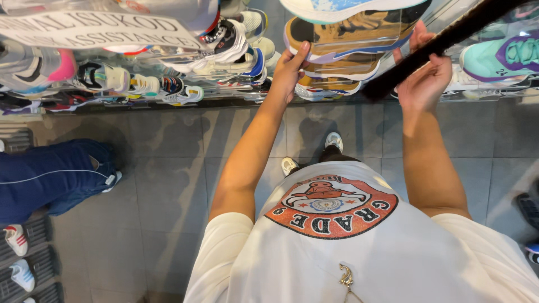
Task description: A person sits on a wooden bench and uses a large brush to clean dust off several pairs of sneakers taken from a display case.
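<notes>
While the person stands facing a wall of shoe shelves, the left hand is raised to the near edge of a clear plastic shelf, thumb up against the heel of a tan and brown trainer with a pale purple sole; the fingers curl round the shelf or shoe edge, though how firm the grip is cannot be told. The right hand is closed round a long dark bristle brush, which slants up toward the top right corner of the view and lies across the toe end of the same shelf.

Judging from how things lie, the brush is at the trainer's shelf with the other hand steadying it, so the dusting of this shelf looks to be in hand rather than finished; whether any dust is left is too fine to see. Above sits a white and light blue trainer, to the right a mint green and purple one, and further left rows of mixed coloured trainers. Below is the grey tiled floor, with another person's dark blue trouser leg at the left edge.
</notes>
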